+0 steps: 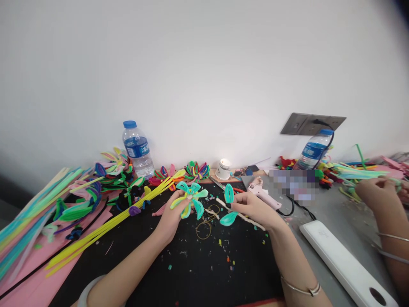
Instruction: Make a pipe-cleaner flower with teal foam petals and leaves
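Observation:
My left hand (172,215) is closed on a pipe-cleaner flower (195,204) with teal and yellow petals. A short gap to the right, my right hand (251,209) pinches a piece with two teal pipe-cleaner petals (228,218), one pointing up and one down. Part of that piece is hidden behind my fingers. A pale twisted stick (252,221) lies under my right hand. Between and below my hands, thin gold wire rings (203,230) rest on the black mat (191,273) among small fuzzy scraps.
Yellow pipe cleaners (105,228) and finished flowers (76,200) lie at left. A water bottle (137,149), a paper cup (223,169) and a pink glue gun (263,194) stand or lie behind. At right are a white power strip (345,262) and another person's hand (377,194).

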`<state>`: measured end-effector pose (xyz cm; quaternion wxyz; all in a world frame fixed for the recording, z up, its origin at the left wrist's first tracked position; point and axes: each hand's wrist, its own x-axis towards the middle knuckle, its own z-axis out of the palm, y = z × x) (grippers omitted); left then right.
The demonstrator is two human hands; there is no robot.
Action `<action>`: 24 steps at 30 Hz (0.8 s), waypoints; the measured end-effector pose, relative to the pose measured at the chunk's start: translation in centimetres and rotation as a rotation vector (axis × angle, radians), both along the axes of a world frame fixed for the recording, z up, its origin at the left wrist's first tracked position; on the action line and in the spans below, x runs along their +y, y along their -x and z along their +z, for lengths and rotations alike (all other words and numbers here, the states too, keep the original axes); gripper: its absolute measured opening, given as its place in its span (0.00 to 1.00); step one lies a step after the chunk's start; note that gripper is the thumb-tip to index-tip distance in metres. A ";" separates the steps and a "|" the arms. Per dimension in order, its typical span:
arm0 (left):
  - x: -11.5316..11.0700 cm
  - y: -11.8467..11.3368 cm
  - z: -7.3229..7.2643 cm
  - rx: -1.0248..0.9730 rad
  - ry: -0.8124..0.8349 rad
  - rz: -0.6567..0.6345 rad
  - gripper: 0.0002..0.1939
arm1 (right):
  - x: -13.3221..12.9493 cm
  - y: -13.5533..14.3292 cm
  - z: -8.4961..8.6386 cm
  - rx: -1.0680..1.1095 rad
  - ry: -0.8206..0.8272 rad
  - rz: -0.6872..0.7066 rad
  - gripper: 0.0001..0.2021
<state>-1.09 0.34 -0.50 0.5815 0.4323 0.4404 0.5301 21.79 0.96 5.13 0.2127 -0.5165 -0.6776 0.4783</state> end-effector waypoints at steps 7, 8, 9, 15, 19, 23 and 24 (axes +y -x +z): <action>-0.4 -0.5 0.2 0.007 -0.036 -0.069 0.12 | 0.2 1.0 -1.3 -0.010 0.003 0.024 0.14; -0.4 -0.5 0.1 0.041 -0.050 -0.068 0.12 | 0.2 1.3 -1.6 -0.013 -0.004 0.027 0.14; -0.5 -0.6 0.0 0.076 -0.065 -0.063 0.13 | 0.2 1.6 -1.8 -0.012 -0.014 0.032 0.14; -0.7 -0.7 -0.2 0.226 -0.122 -0.055 0.13 | 0.2 2.1 -2.5 -0.011 0.002 0.034 0.14; -0.8 -0.7 0.1 0.268 -0.148 -0.053 0.11 | 0.2 2.1 -2.8 -0.042 -0.005 0.024 0.13; -0.9 -0.8 0.1 0.298 -0.171 -0.080 0.09 | 0.1 2.3 -2.9 -0.061 -0.002 0.009 0.12; -0.9 -0.8 0.1 0.305 -0.177 -0.091 0.09 | 0.1 2.3 -2.9 -0.061 -0.004 0.014 0.12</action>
